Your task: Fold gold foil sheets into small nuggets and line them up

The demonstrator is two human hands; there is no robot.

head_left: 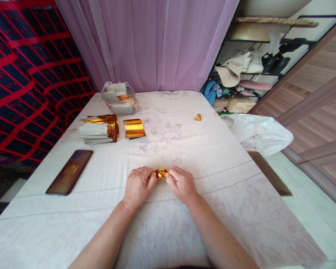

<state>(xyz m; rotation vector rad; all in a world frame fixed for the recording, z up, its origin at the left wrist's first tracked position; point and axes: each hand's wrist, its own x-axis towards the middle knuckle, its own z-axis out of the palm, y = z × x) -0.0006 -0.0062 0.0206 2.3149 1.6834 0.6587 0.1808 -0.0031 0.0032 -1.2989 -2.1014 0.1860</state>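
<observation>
Gold foil piece (161,173), partly folded and pinched between left hand (139,187) and right hand (181,184) on the counter (212,157); one finished fold (198,117) lies far beyond the right hand (stacked foil sheets (99,129) beyond the left remain unfolded).
</observation>
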